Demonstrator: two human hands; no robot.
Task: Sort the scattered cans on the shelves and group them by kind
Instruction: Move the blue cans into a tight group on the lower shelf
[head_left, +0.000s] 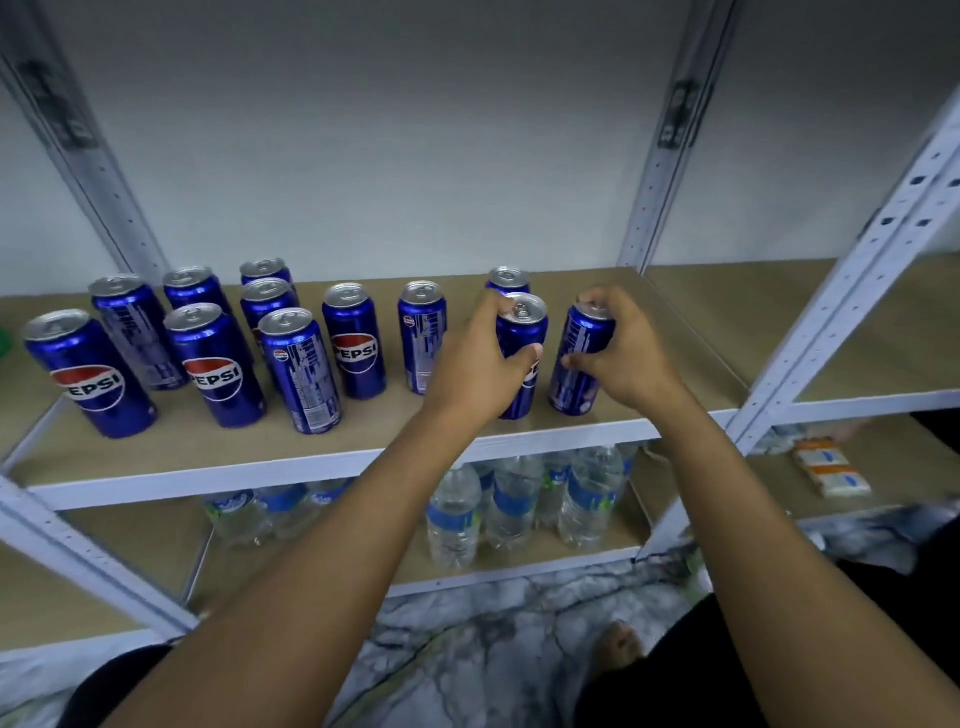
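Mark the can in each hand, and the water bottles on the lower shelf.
Can in left hand (524, 332), head view, upper blue side.
Can in right hand (576, 384), head view, lower blue side.
Water bottles (454, 512), head view, front bottle's label.

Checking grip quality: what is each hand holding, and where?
Left hand grips a blue can around its upper side; right hand likewise grips the rightmost can.
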